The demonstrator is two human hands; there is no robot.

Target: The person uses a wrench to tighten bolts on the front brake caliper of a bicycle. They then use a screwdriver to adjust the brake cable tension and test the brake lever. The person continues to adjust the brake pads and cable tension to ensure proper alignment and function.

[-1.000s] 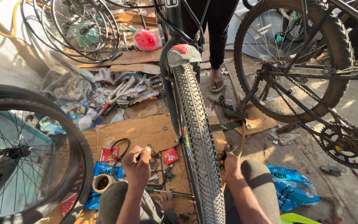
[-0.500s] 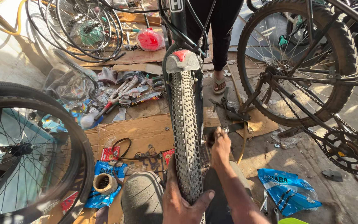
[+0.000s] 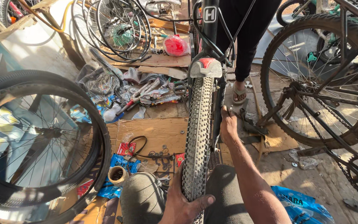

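hands on a knobby bicycle tyre

nearest the camera, the left hand [image 3: 183, 203] is wrapped around the grey knobby-treaded bicycle tyre [image 3: 197, 137], thumb laid across the tread and fingers curled out of sight behind its left side; it appears to steady the wheel between the person's grey-trousered knees [image 3: 146, 195]. the tyre runs straight away from that hand, upright, toward a black bicycle frame [image 3: 209, 25] with a grey-and-red mudguard [image 3: 206, 67] over its far end.

a little further out, the right hand [image 3: 228, 124] lies just beside the tyre's right flank, fingers bent in toward the rim or brake area. whether it pinches a small part there cannot be told; the fingertips are hidden.

left of the tyre, flat brown cardboard sheets [image 3: 158, 132] cover the ground, likely to keep parts out of the dirt: a roll of tan tape [image 3: 117, 175], red sachets [image 3: 126, 148] and scattered small washers [image 3: 162, 150] rest on them. a large black spoked wheel [image 3: 38, 141] leans at the left edge. further off lies a heap of metal hand tools [image 3: 154, 93], and another person's sandalled foot [image 3: 240, 94] stands beyond the right hand.
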